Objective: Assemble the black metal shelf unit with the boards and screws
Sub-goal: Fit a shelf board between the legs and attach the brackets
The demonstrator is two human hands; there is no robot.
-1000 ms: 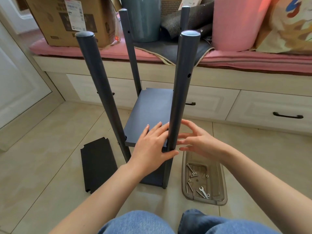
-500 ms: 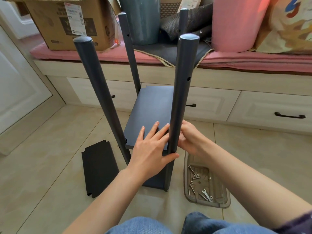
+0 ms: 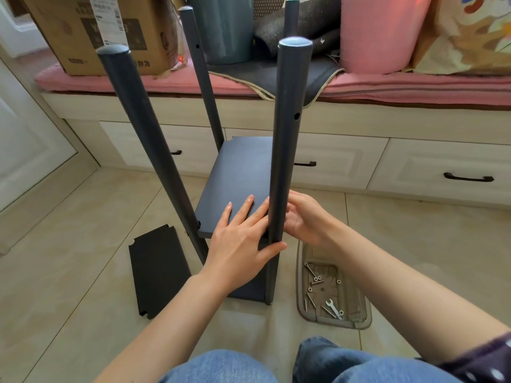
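The shelf unit stands upright on the tiled floor with several dark metal posts; the near right post (image 3: 284,150) rises in front of me. A dark board (image 3: 237,178) sits between the posts at mid height, and another lies at the bottom. My left hand (image 3: 243,239) lies flat on the board's near right corner, fingers straight, thumb against the post. My right hand (image 3: 304,217) is pressed to the right side of the same post at board level, fingers curled toward it; what they pinch is hidden. A loose black board (image 3: 157,272) lies on the floor at left.
A clear plastic tray (image 3: 356,319) right of the unit holds several screws, nuts and a small wrench (image 3: 333,308). Behind stands a window seat with drawers (image 3: 442,172), a pink cushion, a cardboard box (image 3: 94,29) and pillows. My knees in jeans are at the bottom.
My right hand has moved in from open beside the post to pressing against it at board level. My left hand has stayed flat on the board's corner.
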